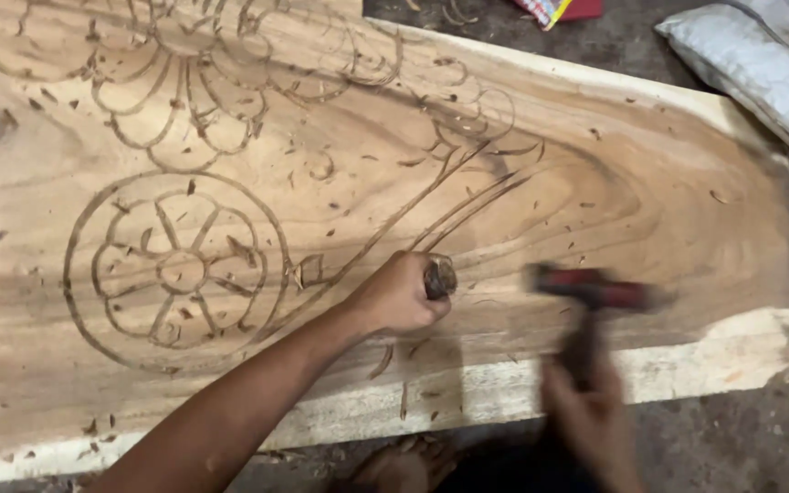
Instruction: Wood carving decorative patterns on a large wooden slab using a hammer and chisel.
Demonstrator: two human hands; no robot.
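Plank point(595, 183) of pale wood, carved with flower outlines and strewn with chips, on a grey floor point(741, 438). Left hand point(399, 297) grips an upright chisel point(440, 276) on it; right hand point(591, 415) grips a blurred mallet point(595, 292) beside.

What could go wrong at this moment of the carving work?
The mallet in the right hand is blurred with motion close to the left hand; a miss could hit the knuckles. The chisel stands on a thin carved stem line of the wooden slab; a slip might mar it.
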